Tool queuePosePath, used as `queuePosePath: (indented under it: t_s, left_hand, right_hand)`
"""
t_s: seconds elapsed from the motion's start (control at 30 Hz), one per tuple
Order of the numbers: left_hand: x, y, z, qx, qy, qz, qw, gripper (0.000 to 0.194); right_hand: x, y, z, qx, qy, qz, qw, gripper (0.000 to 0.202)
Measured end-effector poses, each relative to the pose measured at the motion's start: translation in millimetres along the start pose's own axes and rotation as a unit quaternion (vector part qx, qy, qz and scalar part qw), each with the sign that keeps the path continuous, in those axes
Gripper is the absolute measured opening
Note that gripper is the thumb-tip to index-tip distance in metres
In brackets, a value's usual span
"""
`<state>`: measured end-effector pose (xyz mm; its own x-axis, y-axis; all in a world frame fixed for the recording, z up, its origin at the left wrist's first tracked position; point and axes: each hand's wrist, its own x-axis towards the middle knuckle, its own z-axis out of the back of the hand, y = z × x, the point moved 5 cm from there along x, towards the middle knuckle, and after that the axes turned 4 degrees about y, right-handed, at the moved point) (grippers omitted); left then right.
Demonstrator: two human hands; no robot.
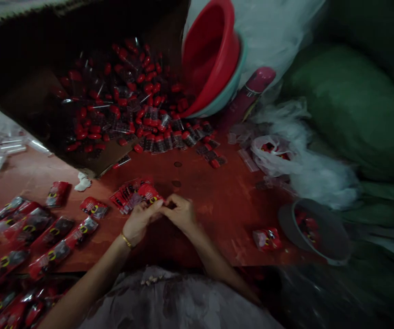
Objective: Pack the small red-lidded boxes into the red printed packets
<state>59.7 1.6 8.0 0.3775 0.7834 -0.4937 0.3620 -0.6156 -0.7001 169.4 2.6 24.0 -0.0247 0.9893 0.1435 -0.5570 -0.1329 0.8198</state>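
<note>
My left hand (141, 223), with a gold bracelet on its wrist, is closed on a small red printed packet (148, 192). The fingers of my right hand (182, 213) pinch at the packet's right edge, meeting the left thumb. Under and left of this packet lies a fanned stack of flat red packets (123, 200). Farther left, several filled red packets (53, 253) with yellow-and-black print lie in rows. Beyond my hands, a tipped cardboard box (113, 155) spills small clear containers with red caps (149, 123) onto the table.
The reddish table (214, 201) ends just before my lap. A red basin (229, 50) leans at the box, beside a pink spray can (252, 93). On the right are a plastic bag (315, 169), a grey tub (334, 237) with red packets, and one packet (266, 239).
</note>
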Motion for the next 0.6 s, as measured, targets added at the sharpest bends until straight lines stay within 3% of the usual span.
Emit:
queuePosePath:
  t_s: [0.1, 0.17, 0.27, 0.33, 0.43, 0.5, 0.53, 0.6]
  left_hand:
    - [-12.1, -13.9, 32.3, -0.035, -0.042, 0.026, 0.998, 0.027]
    - [-23.7, -32.8, 65.3, -0.103, -0.115, -0.023, 0.988, 0.02]
    - [-47.3, -62.8, 114.6, -0.212, -0.246, -0.164, 0.931, 0.025]
    - [-58.5, -73.0, 129.4, -0.245, -0.277, -0.224, 0.902, 0.039]
    - [-53.6, -71.6, 117.9, -0.149, -0.241, -0.219, 0.934, 0.053]
    - [-39.2, -67.3, 98.3, 0.036, -0.212, -0.214, 0.953, 0.051]
    - [-30.5, -66.8, 87.3, 0.16, -0.202, -0.231, 0.938, 0.048]
    - [-11.1, -65.7, 64.5, 0.409, -0.177, -0.27, 0.854, 0.044]
  right_hand:
    - [27.5, 11.2, 8.9, -0.116, 0.035, 0.105, 0.987, 0.034]
    - [48.4, -2.3, 35.7, -0.195, 0.005, 0.102, 0.976, 0.041]
    - [71.5, -58.9, 98.6, -0.312, -0.138, -0.081, 0.936, 0.047]
    - [75.9, -97.6, 122.6, -0.352, -0.148, -0.183, 0.906, 0.052]
    - [67.5, -118.3, 118.7, -0.392, -0.105, -0.19, 0.894, 0.058]
    - [52.0, -107.2, 98.5, -0.411, -0.083, -0.153, 0.895, 0.058]
    - [42.9, -97.5, 86.1, -0.417, -0.074, -0.131, 0.897, 0.058]
    - [24.9, -78.2, 61.9, -0.419, -0.053, -0.104, 0.901, 0.058]
